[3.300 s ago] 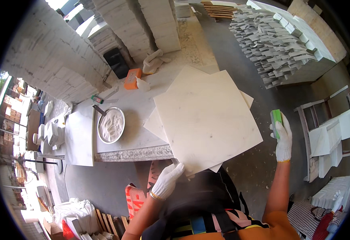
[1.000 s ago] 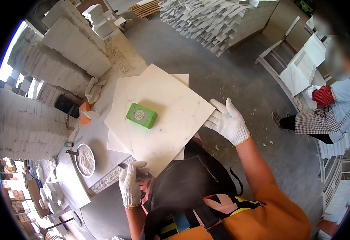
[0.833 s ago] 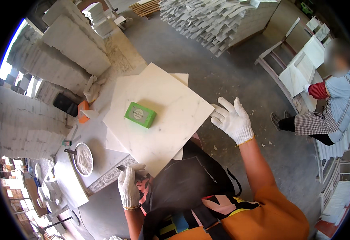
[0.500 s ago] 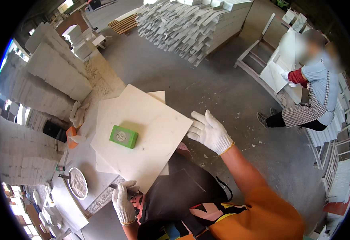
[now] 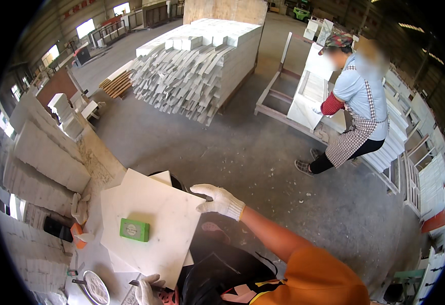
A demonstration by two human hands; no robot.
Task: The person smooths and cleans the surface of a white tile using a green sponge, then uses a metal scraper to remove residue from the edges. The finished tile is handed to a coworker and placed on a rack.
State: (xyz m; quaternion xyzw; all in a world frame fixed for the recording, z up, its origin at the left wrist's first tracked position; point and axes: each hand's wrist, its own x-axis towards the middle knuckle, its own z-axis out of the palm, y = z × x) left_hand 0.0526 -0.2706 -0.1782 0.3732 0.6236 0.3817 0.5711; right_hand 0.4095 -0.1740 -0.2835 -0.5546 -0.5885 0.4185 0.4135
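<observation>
Right hand: gloved fingers curled on the top white stone slab's right corner.
Left hand: gripping its lower edge.
Green block: 1, mid-slab.

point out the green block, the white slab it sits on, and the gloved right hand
green block (image 5: pixel 134 230), head view, middle of its top face
white slab (image 5: pixel 169 223), head view, bare top surface right of the block
right hand (image 5: pixel 218 199), head view, back of the white glove at the slab's corner
</observation>
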